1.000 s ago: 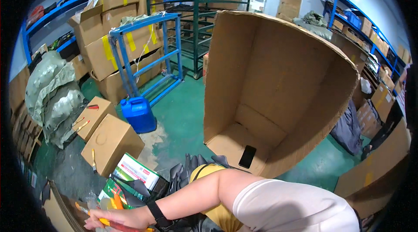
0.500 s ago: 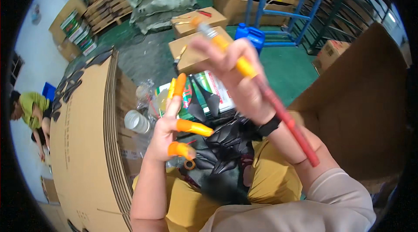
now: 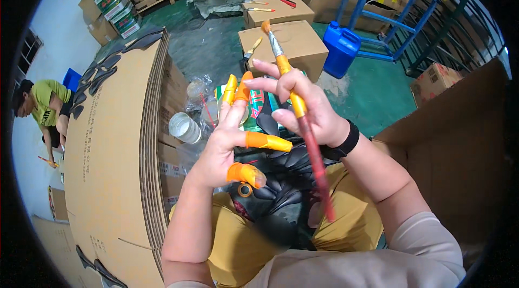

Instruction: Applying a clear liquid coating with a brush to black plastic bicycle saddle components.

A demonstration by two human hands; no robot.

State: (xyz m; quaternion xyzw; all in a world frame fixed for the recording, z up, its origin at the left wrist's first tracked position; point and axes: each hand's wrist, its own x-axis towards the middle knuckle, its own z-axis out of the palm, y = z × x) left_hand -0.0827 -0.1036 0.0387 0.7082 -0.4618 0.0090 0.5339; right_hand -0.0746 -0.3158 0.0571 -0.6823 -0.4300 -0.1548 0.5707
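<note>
My left hand (image 3: 219, 150) is raised over my lap with its fingers spread and nothing held. Orange and yellow finger cots (image 3: 268, 141) cover its thumb and several fingers. My right hand (image 3: 311, 98) grips a paintbrush (image 3: 299, 105) with a red and yellow handle, bristles pointing up and away. One right fingertip overlaps a cot on my left hand; whether it touches is unclear. Below both hands lies a pile of black, leaf-shaped pieces (image 3: 275, 188). A green and white tin (image 3: 220, 92) stands behind them, and a roll of tape (image 3: 245, 189) lies by my knee.
Stacked cardboard sheets (image 3: 111, 142) with black pieces on top rise at my left. A plastic cup (image 3: 185, 127) stands beside them. Ahead are cartons (image 3: 292, 39) with brushes and a blue jug (image 3: 341, 50). An open carton (image 3: 454, 142) walls my right. A person (image 3: 47, 101) crouches far left.
My right hand has swung the brush lower and more upright, and its fingertips have come up to the left hand's cots. The whole view has shifted, with things appearing further right.
</note>
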